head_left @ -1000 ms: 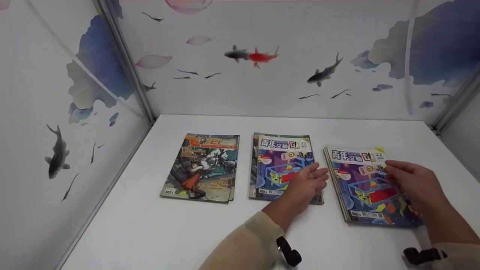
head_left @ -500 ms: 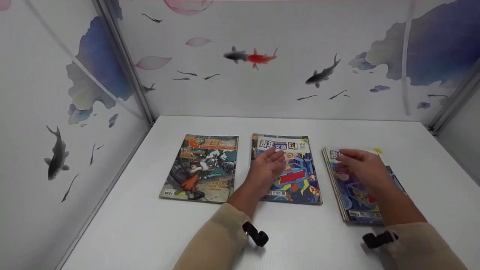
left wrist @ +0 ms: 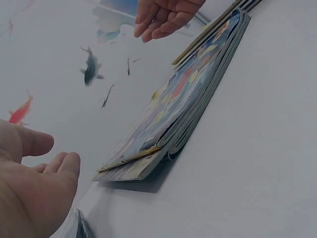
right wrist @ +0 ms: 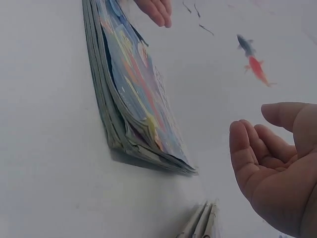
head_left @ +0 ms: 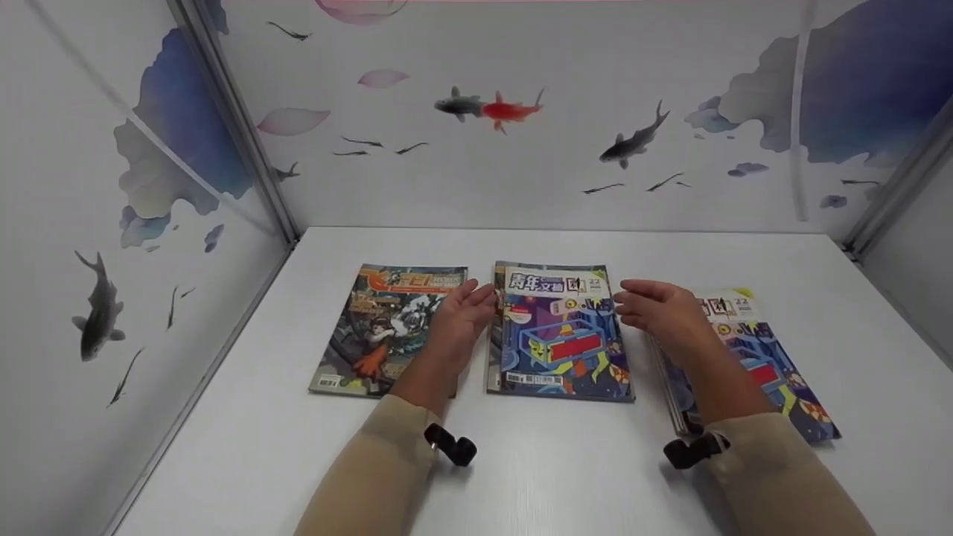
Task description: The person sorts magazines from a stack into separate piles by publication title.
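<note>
Three stacks of magazines lie side by side on the white table. Both hands stand on either side of the middle stack, whose top cover is purple and blue with a red box. My left hand hovers over the right part of the left stack, palm turned inward, fingers relaxed. Between the middle stack and the right stack, my right hand faces inward and covers part of the right stack. In the left wrist view, the left hand holds nothing; likewise the right hand in the right wrist view.
White panels printed with fish and blue blots enclose the table at the back and left, such as the back wall. A metal post stands at the left corner. Black straps with small devices sit on both sleeves.
Both hands have moved left: the left hand from over the middle stack to the left stack, the right hand from the right stack to the middle stack's right edge. The stacks stay put.
</note>
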### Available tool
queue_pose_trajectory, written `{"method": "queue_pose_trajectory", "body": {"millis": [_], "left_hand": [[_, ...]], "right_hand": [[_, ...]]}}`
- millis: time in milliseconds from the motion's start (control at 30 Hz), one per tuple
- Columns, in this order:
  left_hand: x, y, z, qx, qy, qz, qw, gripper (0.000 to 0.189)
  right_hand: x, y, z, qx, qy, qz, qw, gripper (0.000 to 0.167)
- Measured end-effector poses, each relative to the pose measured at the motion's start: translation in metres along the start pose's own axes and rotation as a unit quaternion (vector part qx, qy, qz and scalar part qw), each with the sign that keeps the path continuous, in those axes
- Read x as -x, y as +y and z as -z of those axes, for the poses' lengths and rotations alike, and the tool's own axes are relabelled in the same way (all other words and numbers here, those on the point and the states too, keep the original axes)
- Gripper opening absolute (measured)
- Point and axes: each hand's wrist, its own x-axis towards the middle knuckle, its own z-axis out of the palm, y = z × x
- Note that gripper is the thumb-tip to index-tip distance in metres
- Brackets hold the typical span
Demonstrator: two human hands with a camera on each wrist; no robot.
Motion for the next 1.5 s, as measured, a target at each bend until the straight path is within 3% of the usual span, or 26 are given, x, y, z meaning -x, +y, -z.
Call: {"method": "queue_pose_trajectory", "body": {"millis": [233,433,667,967,1300,1500], "left_hand": [[0.002,-0.001,0.001,-0.074,0.026,0.032,0.9964,0.059],[0.000,-0.006,0.003,-0.171,0.051,0.051,0.9827,0.054],[-0.002,-0.004,0.008,-0.168,0.021,0.063,0.9836,0.058],[-0.008,-0.005,0.008,-0.205,0.008,0.079,0.9755,0.056],[-0.006,-0.003,0.007,-0.201,-0.005,0.094,0.9751,0.053],[-0.003,-0.007,0.003,-0.212,-0.012,0.078,0.9741,0.061]], "right_hand": [[-0.002,0.008,0.004,0.011,0.001,-0.022,0.9997,0.063],[-0.006,0.016,0.005,0.054,-0.001,-0.043,0.9976,0.068],[-0.011,0.021,0.004,0.087,-0.010,-0.047,0.9951,0.064],[-0.007,0.025,0.003,0.195,-0.035,-0.050,0.9790,0.062],[-0.008,0.027,0.005,0.188,-0.033,-0.055,0.9800,0.060],[-0.007,0.028,0.005,0.180,-0.035,-0.061,0.9811,0.060]]}}
